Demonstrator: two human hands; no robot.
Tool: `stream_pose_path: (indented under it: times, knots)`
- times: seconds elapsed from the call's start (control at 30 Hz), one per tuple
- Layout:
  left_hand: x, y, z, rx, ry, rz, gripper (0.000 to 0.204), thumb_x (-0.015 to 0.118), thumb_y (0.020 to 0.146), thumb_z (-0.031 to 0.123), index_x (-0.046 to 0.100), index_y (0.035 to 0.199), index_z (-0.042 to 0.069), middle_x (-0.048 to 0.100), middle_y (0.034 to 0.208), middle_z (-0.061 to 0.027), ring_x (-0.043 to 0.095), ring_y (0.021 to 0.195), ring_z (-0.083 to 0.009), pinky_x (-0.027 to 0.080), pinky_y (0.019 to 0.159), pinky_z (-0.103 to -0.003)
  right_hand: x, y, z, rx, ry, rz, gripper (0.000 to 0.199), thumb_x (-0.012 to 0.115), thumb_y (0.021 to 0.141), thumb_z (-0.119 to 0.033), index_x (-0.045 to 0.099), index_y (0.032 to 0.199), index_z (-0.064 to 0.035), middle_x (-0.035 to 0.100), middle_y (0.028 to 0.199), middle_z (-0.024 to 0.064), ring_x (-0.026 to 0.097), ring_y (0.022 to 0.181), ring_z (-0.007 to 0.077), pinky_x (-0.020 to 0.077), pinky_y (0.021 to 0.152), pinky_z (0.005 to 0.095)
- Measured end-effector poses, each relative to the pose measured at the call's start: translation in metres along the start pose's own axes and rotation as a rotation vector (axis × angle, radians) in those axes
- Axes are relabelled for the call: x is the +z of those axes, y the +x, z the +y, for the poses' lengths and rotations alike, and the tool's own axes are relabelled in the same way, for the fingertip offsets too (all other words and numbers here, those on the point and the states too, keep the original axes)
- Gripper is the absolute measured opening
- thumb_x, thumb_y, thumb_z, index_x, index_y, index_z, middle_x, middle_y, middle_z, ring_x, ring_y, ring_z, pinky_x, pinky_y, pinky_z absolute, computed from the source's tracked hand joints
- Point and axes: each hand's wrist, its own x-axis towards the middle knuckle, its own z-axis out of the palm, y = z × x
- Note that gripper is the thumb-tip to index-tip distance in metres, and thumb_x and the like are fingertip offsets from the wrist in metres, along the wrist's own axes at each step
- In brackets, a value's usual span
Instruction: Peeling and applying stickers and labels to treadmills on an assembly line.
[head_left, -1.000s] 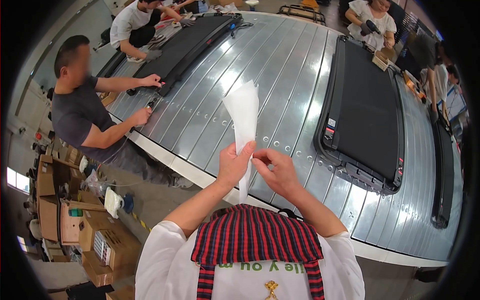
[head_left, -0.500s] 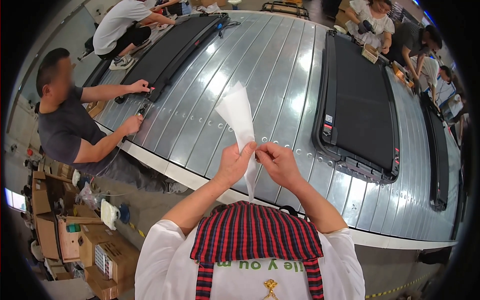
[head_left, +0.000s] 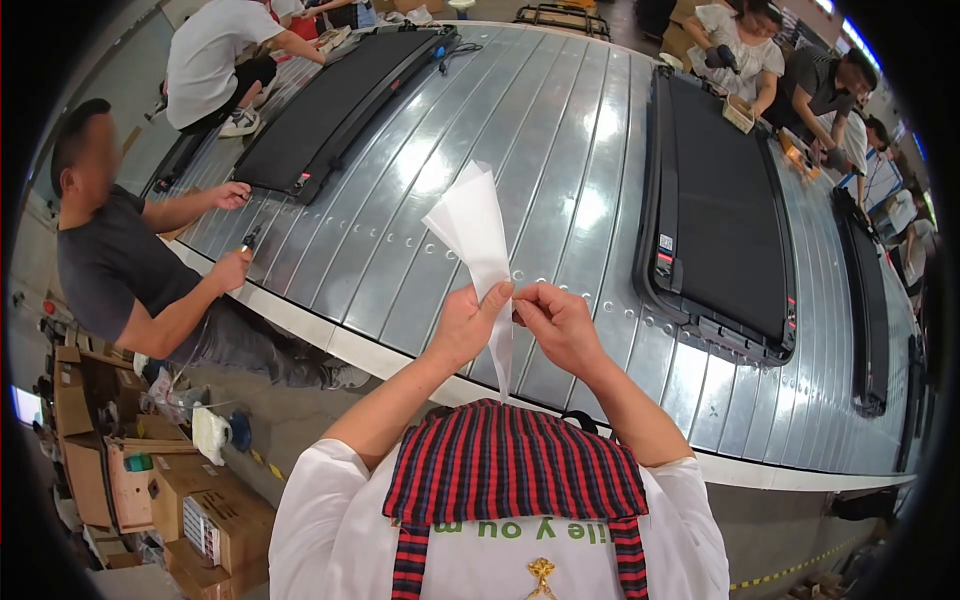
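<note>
A thin stack of white sheets (head_left: 474,220), fanned out at its top and narrowing downward, stands up in front of my chest. My left hand (head_left: 466,325) is closed around its middle, thumb lying on top. Beside it, my right hand (head_left: 562,328) is closed in a pinch at the right edge of the sheets, thumb and forefinger together. The lower end of the sheets hangs toward my red and black striped apron (head_left: 515,460). Both hands are above the near edge of a ribbed metal table (head_left: 400,290).
Black framed panels lie on the table, one far left (head_left: 330,110) and a larger one at right (head_left: 725,200). At the left edge a co-worker (head_left: 120,260) holds a hand tool (head_left: 250,238). Other people work at the far corners. Cardboard boxes (head_left: 215,510) are piled on the floor at left.
My view has shifted slightly. My hands keep nearly the same hold on the sheets. At left, the co-worker's hands and tool have moved a little away from the panel's corner.
</note>
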Motion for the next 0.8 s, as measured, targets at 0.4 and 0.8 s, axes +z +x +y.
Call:
stream_pose_path:
  times: [0.4,0.8]
  knots:
    - [0.001,0.006,-0.001,0.101,-0.004,0.158,0.034,0.053,0.084,0.031,0.057,0.097,-0.001,0.061,0.078,-0.0067,0.054,0.070,-0.0110,0.044,0.064,-0.026,0.018,0.013,0.010,-0.111,-0.121,0.141,0.012,0.053,0.081,-0.010,0.055,0.081,0.0011,0.057,0.066,0.0080,0.052,0.057,0.0101,0.0414,0.053,0.0245]
    - [-0.029,0.017,-0.005,0.072,0.032,0.279,0.024,0.060,0.080,0.017,0.058,0.093,-0.003,0.063,0.079,-0.0056,0.053,0.069,-0.0065,0.044,0.062,-0.024,-0.002,0.019,-0.004,-0.343,-0.335,0.400,0.007,0.053,0.079,-0.007,0.054,0.083,-0.0009,0.058,0.075,0.0091,0.057,0.065,0.0198,0.0461,0.059,0.0282]
